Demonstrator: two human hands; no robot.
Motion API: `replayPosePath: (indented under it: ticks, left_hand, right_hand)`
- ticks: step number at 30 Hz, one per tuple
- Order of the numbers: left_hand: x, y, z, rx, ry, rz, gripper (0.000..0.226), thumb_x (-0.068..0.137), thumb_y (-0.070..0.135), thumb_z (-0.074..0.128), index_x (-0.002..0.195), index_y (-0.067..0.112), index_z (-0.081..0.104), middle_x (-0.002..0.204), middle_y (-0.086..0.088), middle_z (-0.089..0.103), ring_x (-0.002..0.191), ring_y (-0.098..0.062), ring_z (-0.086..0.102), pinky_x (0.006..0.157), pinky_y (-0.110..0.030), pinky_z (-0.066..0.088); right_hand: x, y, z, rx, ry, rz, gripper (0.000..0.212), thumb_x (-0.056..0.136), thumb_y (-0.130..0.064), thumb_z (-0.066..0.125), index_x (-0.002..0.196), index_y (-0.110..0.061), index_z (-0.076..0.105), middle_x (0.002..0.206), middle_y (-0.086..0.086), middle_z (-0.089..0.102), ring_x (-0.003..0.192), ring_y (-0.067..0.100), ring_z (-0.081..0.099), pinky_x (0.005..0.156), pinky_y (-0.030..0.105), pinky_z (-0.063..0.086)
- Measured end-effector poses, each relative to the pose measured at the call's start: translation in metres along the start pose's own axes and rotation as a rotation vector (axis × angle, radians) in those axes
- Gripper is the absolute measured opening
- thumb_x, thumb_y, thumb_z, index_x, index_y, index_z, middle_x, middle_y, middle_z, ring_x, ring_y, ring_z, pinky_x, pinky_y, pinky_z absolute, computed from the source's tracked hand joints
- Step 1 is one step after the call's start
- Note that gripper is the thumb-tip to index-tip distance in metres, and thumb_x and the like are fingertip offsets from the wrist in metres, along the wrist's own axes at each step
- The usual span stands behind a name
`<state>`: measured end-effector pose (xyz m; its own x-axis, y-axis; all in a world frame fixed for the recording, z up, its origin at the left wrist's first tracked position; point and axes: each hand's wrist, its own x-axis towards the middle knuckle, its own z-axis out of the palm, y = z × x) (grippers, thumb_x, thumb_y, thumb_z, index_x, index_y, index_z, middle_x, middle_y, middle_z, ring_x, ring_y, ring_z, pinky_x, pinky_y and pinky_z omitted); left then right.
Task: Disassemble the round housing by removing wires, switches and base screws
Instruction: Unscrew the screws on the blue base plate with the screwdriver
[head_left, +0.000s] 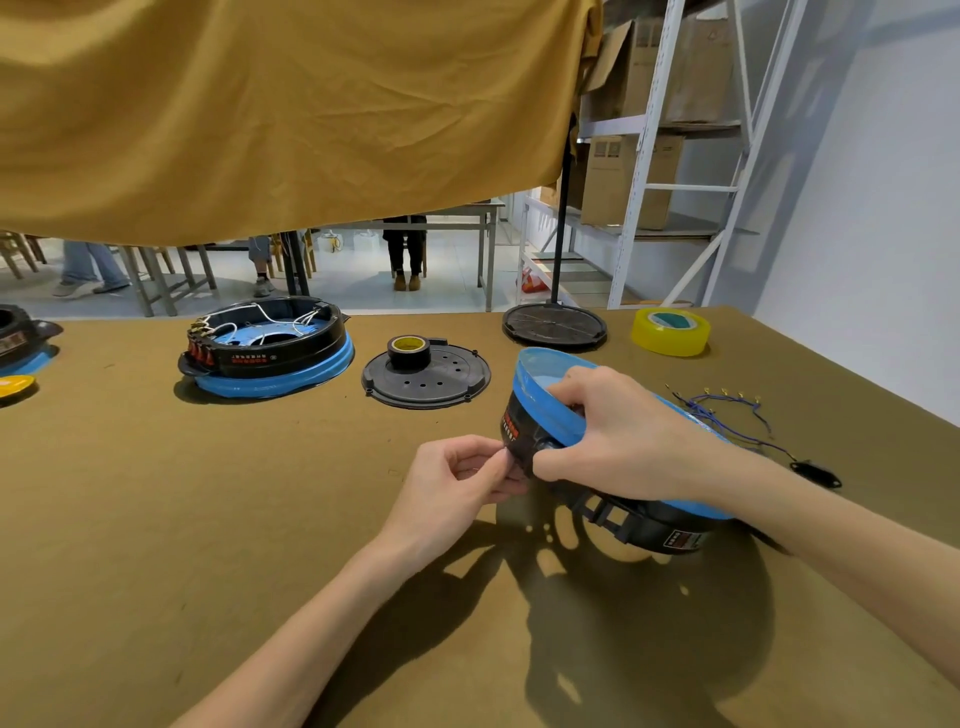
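A round black housing (524, 426) with a blue rim is lifted off the table and tilted on edge, right of centre. My right hand (618, 441) grips its upper rim, fingers curled over the blue edge and thumb on the black side wall. My left hand (457, 478) pinches a small part at the housing's side wall; the part itself is too small to make out. Loose blue wires (727, 410) with ring terminals lie on the table to the right, by a small black part (815, 473).
A second housing (270, 353) with white wires and red switches sits at back left. A black base plate (426, 376) carries a black tape roll (409, 351). Another black disc (554, 325) and a yellow tape roll (670, 330) lie behind. A shelf rack (675, 156) stands at right.
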<state>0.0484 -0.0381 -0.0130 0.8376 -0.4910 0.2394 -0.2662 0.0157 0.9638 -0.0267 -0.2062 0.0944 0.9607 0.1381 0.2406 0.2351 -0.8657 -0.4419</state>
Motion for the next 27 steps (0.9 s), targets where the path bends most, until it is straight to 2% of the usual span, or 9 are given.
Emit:
replayPosePath:
  ticks: [2, 6, 10, 13, 16, 20, 22, 25, 27]
  left_hand:
    - [0.001, 0.000, 0.000, 0.057, -0.019, 0.016, 0.016, 0.103, 0.017, 0.059, 0.104, 0.021, 0.075, 0.093, 0.003, 0.079, 0.089, -0.014, 0.076, 0.078, -0.024, 0.061]
    - [0.001, 0.000, -0.003, 0.190, -0.058, 0.047, 0.017, 0.103, 0.021, 0.057, 0.096, 0.019, 0.073, 0.086, 0.005, 0.075, 0.081, -0.010, 0.072, 0.073, -0.020, 0.057]
    - [0.002, 0.004, -0.013, 0.325, 0.130, 0.178, 0.024, 0.104, 0.024, 0.051, 0.085, 0.020, 0.065, 0.079, 0.003, 0.066, 0.076, -0.010, 0.063, 0.071, -0.023, 0.053]
    - [0.003, 0.010, -0.021, 0.290, 0.288, 0.260, 0.025, 0.106, 0.023, 0.050, 0.085, 0.022, 0.063, 0.078, 0.008, 0.064, 0.075, -0.009, 0.061, 0.067, -0.018, 0.050]
    - [0.003, 0.013, -0.022, 0.263, 0.315, 0.289, 0.021, 0.106, 0.026, 0.051, 0.095, 0.025, 0.069, 0.078, 0.014, 0.065, 0.078, -0.009, 0.063, 0.068, -0.015, 0.050]
    - [0.002, 0.011, -0.018, 0.256, 0.244, 0.272, 0.018, 0.102, 0.024, 0.060, 0.109, 0.022, 0.076, 0.087, 0.013, 0.073, 0.084, -0.012, 0.067, 0.071, -0.029, 0.057]
    - [0.002, 0.010, -0.016, 0.266, 0.200, 0.279, 0.020, 0.100, 0.021, 0.063, 0.115, 0.023, 0.076, 0.098, 0.011, 0.076, 0.091, -0.011, 0.069, 0.072, -0.025, 0.057]
    - [0.002, 0.008, -0.012, 0.312, 0.128, 0.317, 0.025, 0.099, 0.024, 0.064, 0.122, 0.024, 0.074, 0.092, 0.011, 0.073, 0.088, -0.013, 0.066, 0.070, -0.018, 0.051]
    - [0.000, 0.006, -0.008, 0.323, 0.101, 0.317, 0.028, 0.097, 0.032, 0.063, 0.122, 0.029, 0.074, 0.087, 0.010, 0.068, 0.086, -0.016, 0.062, 0.071, -0.023, 0.050]
  right_hand:
    - [-0.001, 0.000, -0.003, 0.029, -0.002, 0.005, 0.026, 0.072, -0.033, 0.077, 0.058, -0.032, 0.056, 0.063, -0.007, 0.048, 0.057, -0.001, 0.049, 0.048, 0.014, 0.038]
    - [0.002, 0.004, -0.011, -0.003, -0.006, 0.035, 0.023, 0.073, -0.034, 0.075, 0.071, -0.014, 0.064, 0.069, 0.009, 0.053, 0.053, 0.010, 0.045, 0.051, 0.024, 0.035]
    - [-0.001, 0.001, -0.009, 0.011, -0.021, 0.037, 0.022, 0.074, -0.033, 0.076, 0.075, -0.014, 0.065, 0.086, 0.015, 0.063, 0.059, 0.014, 0.051, 0.051, 0.022, 0.038]
    - [-0.009, -0.007, 0.016, -0.050, -0.128, 0.015, 0.028, 0.076, -0.033, 0.076, 0.072, -0.012, 0.057, 0.083, 0.007, 0.053, 0.066, 0.013, 0.047, 0.053, 0.026, 0.037]
    - [-0.016, -0.008, 0.047, -0.162, -0.192, 0.004, 0.032, 0.078, -0.037, 0.075, 0.076, -0.014, 0.053, 0.088, -0.004, 0.042, 0.076, 0.015, 0.046, 0.057, 0.027, 0.034]
    - [-0.012, 0.004, 0.055, -0.138, -0.275, 0.018, 0.039, 0.084, -0.051, 0.070, 0.111, -0.023, 0.066, 0.093, -0.009, 0.051, 0.080, 0.010, 0.055, 0.060, 0.020, 0.041]
    - [-0.004, 0.014, 0.044, 0.030, -0.228, 0.101, 0.047, 0.088, -0.053, 0.067, 0.127, -0.027, 0.067, 0.090, -0.006, 0.067, 0.075, 0.005, 0.063, 0.062, 0.023, 0.050]
    - [0.007, 0.030, 0.029, 0.357, 0.039, 0.200, 0.017, 0.096, -0.035, 0.066, 0.109, -0.026, 0.075, 0.085, 0.001, 0.076, 0.067, 0.008, 0.067, 0.071, 0.037, 0.057]
    - [0.007, 0.035, 0.029, 0.494, 0.119, 0.144, 0.014, 0.094, -0.026, 0.071, 0.107, -0.025, 0.075, 0.083, -0.001, 0.078, 0.069, 0.011, 0.072, 0.066, 0.029, 0.058]
